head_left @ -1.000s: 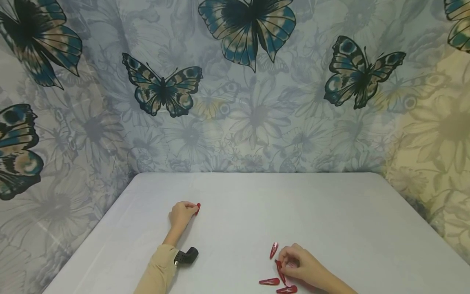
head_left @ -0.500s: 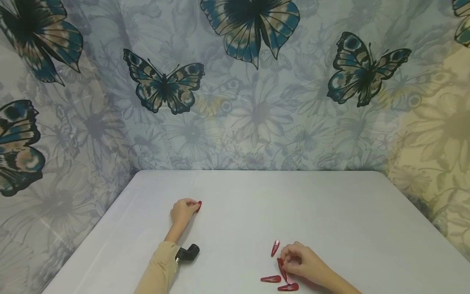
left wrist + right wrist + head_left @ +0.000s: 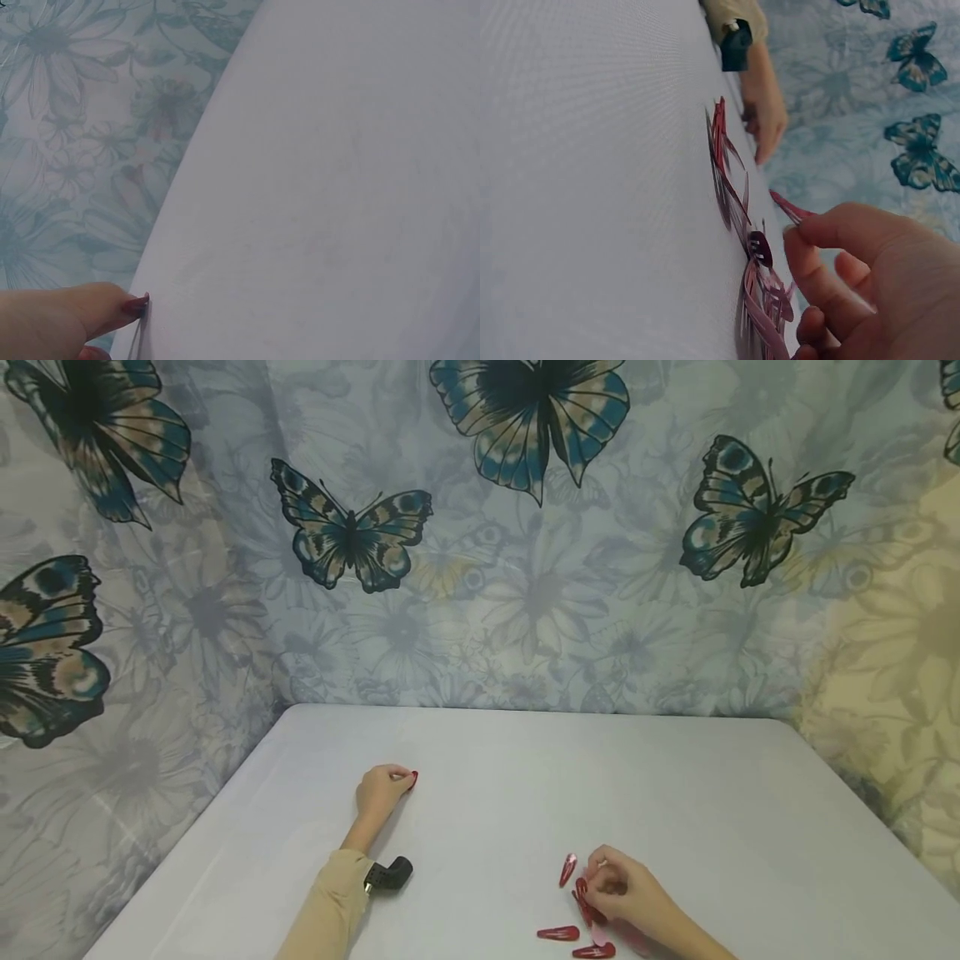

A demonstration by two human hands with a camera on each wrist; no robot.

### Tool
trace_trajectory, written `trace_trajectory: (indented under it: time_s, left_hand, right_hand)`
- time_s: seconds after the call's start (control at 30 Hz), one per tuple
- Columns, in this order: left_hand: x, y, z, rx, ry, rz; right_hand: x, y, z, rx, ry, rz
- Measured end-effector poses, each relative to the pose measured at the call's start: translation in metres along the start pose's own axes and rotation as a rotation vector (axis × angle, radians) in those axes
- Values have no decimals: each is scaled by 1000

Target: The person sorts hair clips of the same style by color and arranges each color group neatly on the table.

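Toward the far left of the table in the head view, my left hand (image 3: 381,792) pinches a small red hair clip (image 3: 415,779) between thumb and finger. Only a dark red bit of that clip (image 3: 135,306) shows at the fingertips in the left wrist view. My right hand (image 3: 624,885) is at the front right and pinches another red snap hair clip (image 3: 789,207), its tip pointing away from the fingers. Under and beside this hand lie red hair clips (image 3: 558,934) and a pink one (image 3: 598,935), partly hidden by the fingers.
The white table (image 3: 480,810) reaches back to a wall hanging (image 3: 525,610) printed with butterflies and flowers. One red clip (image 3: 567,870) lies apart, left of the right hand. A black wrist camera (image 3: 390,873) sits on the left sleeve (image 3: 324,902).
The view has shifted slightly. My right fingers have raised a red clip a little off the others. My left hand stays in place, with less of its clip showing.
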State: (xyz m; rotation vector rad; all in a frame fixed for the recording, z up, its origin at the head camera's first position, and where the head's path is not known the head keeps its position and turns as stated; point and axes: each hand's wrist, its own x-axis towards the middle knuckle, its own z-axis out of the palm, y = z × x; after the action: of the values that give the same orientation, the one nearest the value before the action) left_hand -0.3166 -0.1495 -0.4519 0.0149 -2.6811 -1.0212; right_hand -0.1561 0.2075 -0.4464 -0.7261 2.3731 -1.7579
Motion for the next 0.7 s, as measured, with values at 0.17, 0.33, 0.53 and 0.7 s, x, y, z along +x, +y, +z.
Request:
trace_trajectory:
  time_s: [0.17,0.33,0.53,0.7]
  left_hand:
    - [0,0,1,2,-9,-9]
    - [1,-2,-1,19,4,0]
    - [0,0,-1,4,-10,-22]
    - [0,0,1,15,0,-23]
  right_hand:
    - [0,-2,0,32,44,-46]
    - [5,-4,0,-2,30,-37]
    - [11,-8,-3,4,3,31]
    - [15,-11,-7,4,-10,36]
